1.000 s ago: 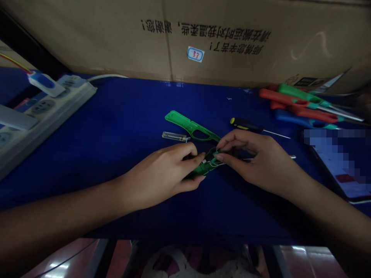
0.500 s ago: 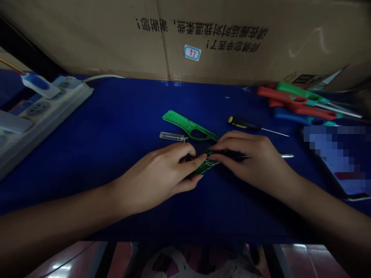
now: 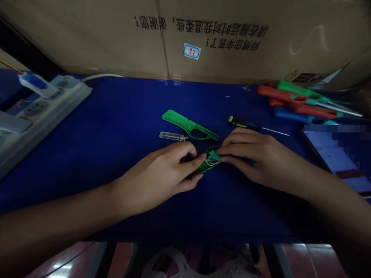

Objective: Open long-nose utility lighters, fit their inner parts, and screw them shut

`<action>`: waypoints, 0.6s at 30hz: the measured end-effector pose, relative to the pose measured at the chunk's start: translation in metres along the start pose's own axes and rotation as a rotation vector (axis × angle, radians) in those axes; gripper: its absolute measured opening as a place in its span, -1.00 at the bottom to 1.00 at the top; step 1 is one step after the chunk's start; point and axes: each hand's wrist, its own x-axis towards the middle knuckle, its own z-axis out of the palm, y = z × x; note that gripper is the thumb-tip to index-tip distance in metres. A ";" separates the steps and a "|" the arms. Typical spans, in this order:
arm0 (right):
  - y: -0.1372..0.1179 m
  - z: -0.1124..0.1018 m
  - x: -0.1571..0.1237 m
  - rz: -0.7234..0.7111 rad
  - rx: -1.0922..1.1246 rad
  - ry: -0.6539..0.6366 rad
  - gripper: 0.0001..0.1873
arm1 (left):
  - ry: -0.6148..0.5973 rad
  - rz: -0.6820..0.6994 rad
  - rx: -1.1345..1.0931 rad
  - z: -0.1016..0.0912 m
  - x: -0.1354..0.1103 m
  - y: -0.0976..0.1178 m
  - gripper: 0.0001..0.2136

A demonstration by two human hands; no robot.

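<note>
My left hand (image 3: 160, 177) grips a green lighter casing half (image 3: 202, 168), its thumb and fingers closed on the near end. Thin white wires (image 3: 213, 162) lie across the inside of that half. A teal trigger piece (image 3: 214, 155) sits over it, and my right hand (image 3: 255, 152) pinches at the trigger's right edge with closed fingertips. The other green casing half (image 3: 181, 120) lies on the table just beyond my hands. Beside it is a clear fuel tank (image 3: 171, 136) with a metal end. My right hand hides the far end of the held half.
A black-and-yellow screwdriver (image 3: 245, 122) lies beyond my right hand. Several assembled lighters (image 3: 292, 98) are piled at the back right, above a phone (image 3: 327, 150). A power strip (image 3: 69, 96) runs along the left. A cardboard box (image 3: 116, 46) stands along the back edge.
My right hand has shifted slightly right and back from the casing, uncovering the teal trigger piece. The metal rod seen beyond the right hand is now hidden. My left hand has stayed put.
</note>
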 end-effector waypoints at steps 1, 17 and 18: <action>0.001 0.000 0.000 -0.016 0.014 0.000 -0.81 | -0.008 0.000 -0.005 0.000 0.000 0.000 -0.69; -0.003 -0.001 0.001 -0.026 0.007 -0.080 -0.78 | -0.069 0.048 0.129 -0.005 0.004 0.007 -0.68; -0.003 -0.002 0.001 0.002 0.036 -0.077 -0.80 | -0.068 0.052 0.139 -0.006 0.004 0.007 -0.69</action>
